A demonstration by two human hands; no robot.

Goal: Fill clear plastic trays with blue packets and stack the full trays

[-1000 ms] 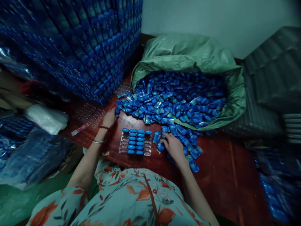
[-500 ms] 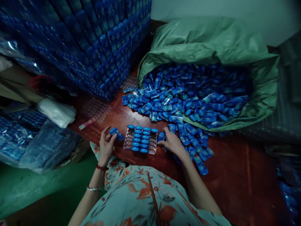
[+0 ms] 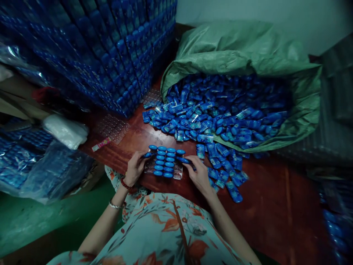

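A clear plastic tray [image 3: 178,174] lies near the table's front edge, holding several blue containers [image 3: 169,159] on edge in its two middle columns and one at each top corner. My left hand [image 3: 135,168] pinches a blue container [image 3: 148,155] at the tray's left side, just below the corner one. On the right side my right hand [image 3: 199,173] has its fingers closed on another blue container [image 3: 182,159], which reaches over the tray's edge. Loose blue containers [image 3: 222,162] lie beyond my right hand.
A green sack [image 3: 248,59] spills many blue containers onto the red-brown table [image 3: 264,195]. Stacked blue packs [image 3: 121,62] rise at the back left. Empty clear trays [image 3: 113,129], a pink wrapper [image 3: 101,144] and a white plastic bag [image 3: 66,130] are at the left.
My left hand has moved right to the tray, turning its container edge-on. My right hand has brought a container from beside the tray to its right edge.
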